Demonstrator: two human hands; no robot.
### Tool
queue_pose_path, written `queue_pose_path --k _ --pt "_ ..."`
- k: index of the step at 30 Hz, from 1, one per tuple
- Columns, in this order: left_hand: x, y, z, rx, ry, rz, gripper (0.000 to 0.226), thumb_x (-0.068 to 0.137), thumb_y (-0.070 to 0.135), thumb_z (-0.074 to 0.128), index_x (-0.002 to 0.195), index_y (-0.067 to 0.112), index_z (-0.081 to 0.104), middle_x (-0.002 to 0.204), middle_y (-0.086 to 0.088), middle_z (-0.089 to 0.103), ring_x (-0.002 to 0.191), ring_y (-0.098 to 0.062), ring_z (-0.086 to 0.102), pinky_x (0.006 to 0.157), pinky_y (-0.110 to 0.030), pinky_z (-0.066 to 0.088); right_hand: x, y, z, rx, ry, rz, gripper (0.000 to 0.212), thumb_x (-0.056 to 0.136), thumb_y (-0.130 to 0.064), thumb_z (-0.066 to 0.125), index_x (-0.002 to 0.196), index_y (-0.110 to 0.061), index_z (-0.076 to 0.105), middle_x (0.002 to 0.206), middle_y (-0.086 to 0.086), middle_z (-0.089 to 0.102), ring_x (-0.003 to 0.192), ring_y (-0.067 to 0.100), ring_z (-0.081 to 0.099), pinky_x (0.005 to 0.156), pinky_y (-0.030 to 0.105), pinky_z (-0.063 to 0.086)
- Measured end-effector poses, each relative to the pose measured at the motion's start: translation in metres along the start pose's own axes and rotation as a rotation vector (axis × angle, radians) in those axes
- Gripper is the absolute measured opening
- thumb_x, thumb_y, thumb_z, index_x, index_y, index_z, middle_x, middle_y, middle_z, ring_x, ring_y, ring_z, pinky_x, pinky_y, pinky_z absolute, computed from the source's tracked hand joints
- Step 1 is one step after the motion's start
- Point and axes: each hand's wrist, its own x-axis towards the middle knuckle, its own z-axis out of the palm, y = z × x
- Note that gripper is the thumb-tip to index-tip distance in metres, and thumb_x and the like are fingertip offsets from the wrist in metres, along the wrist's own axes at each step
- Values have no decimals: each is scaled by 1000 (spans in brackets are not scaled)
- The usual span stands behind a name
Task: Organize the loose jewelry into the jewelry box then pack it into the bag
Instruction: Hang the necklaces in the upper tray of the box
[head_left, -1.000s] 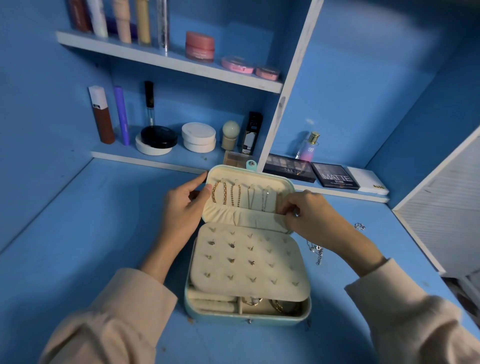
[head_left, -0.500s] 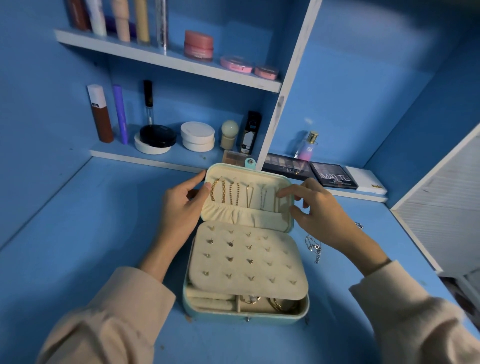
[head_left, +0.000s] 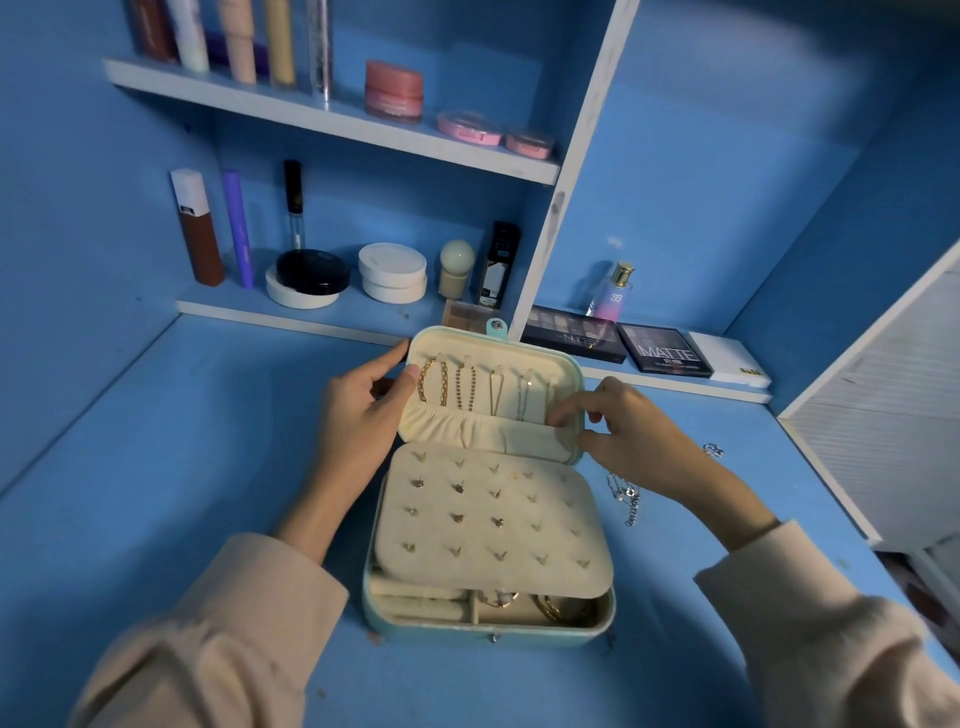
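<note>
A pale teal jewelry box (head_left: 488, 631) stands open on the blue desk. Its cream lid (head_left: 563, 374) is upright, with several chains (head_left: 470, 388) hanging inside above a gathered pocket. A cream earring panel (head_left: 493, 525) with small studs covers the base; rings show in the front compartments. My left hand (head_left: 358, 415) grips the lid's left edge. At the lid's right edge my right hand (head_left: 634, 436) touches the pocket's end with its fingertips, fingers apart. A loose silver chain (head_left: 626, 496) lies on the desk right of the box, below that wrist. No bag is in view.
A small silver piece (head_left: 714, 449) lies further right on the desk. Behind the box a low ledge holds eyeshadow palettes (head_left: 662, 351), a perfume bottle (head_left: 613, 293) and compacts (head_left: 392, 273). An upper shelf (head_left: 332, 117) carries tubes and jars. A white louvred panel (head_left: 883, 410) stands at right.
My right hand came off the lid's right edge, spread its fingers, then returned its fingertips to the pocket's right end. The left hand and the box stayed put.
</note>
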Motion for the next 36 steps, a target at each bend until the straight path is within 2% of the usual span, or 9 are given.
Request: queue_pose_path --k 7,12,14,19,24,28,32,34,36 --pt "1 -4 1 23 18 0 36 93 11 56 129 13 55 89 19 63 72 10 64 57 -11 51 3 -6 1 -122 -86 40 22 87 -21 51 101 -30 65 84 -11 35 99 15 36 95 39 36" --pt "1 -4 0 45 21 9 35 93 9 56 127 15 56 87 19 63 70 12 63 56 -7 48 1 -3 -2 71 -24 11 30 85 -7 52 88 -34 65 80 -8 42 80 11 42 68 17 35" --pt "2 -4 0 56 23 21 35 93 9 56 127 19 54 85 20 63 69 13 62 55 -7 47 -2 2 -5 209 32 25 37 84 0 51 85 -34 64 75 -6 44 68 12 43 60 16 35" --pt "6 -12 -3 157 22 46 34 92 11 58 124 19 60 89 19 64 73 16 61 61 -6 48 -7 27 -18 195 71 66 30 85 -2 57 81 -31 64 71 -6 52 67 18 49 64 27 43" --pt "9 -20 -3 257 13 41 30 91 12 58 120 17 65 94 11 68 75 8 61 63 -3 46 -16 47 -27 -85 -219 77 24 82 -15 64 73 -37 61 77 -12 63 77 11 58 70 16 44" --pt "12 -22 -3 312 7 13 29 91 14 60 119 12 65 106 -3 70 85 -6 62 67 -10 44 -21 55 -22 -181 -277 101 10 79 -33 68 73 -33 61 78 -13 61 80 11 58 75 24 47" --pt "11 -20 -3 332 -1 30 24 88 8 61 110 7 70 88 12 68 69 11 57 65 -8 42 -21 65 -18 -168 -190 112 6 83 -26 66 79 -29 62 79 -10 61 77 12 55 70 19 44" --pt "11 -19 -2 335 -13 44 21 84 13 62 97 0 72 74 12 61 66 2 54 65 -18 42 -17 72 -16 -205 -78 104 10 86 -16 59 87 -25 63 81 -8 58 76 14 52 69 21 44" --pt "10 -17 -1 357 -4 71 33 79 21 59 95 -5 71 78 -4 64 76 -12 53 71 -25 38 -13 78 -16 -243 -13 115 16 86 -13 57 93 -25 63 84 -7 56 77 15 49 73 31 47"
